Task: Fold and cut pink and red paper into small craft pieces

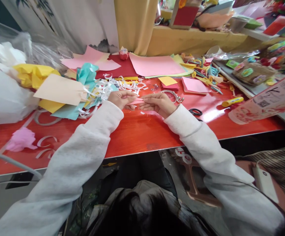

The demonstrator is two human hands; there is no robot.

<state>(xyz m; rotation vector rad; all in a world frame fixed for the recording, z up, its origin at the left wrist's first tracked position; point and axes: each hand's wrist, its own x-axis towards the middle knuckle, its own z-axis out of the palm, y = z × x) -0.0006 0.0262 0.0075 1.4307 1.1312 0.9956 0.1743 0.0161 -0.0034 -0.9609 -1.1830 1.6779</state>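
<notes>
Between my two hands is a small piece of pink paper, held just over the red table. My left hand pinches its left end with the fingertips. At the other end, my right hand grips the paper between thumb and fingers. How the paper is folded is too small to make out. Just behind the hands lie curled white paper strips and a roll of clear tape. Black-handled scissors rest right of my right hand, partly hidden by the sleeve.
Pink sheets and a stack of pink squares lie toward the back. Crumpled yellow paper and a plastic bag crowd the left. A yellow marker and a tilted printed cup are at the right.
</notes>
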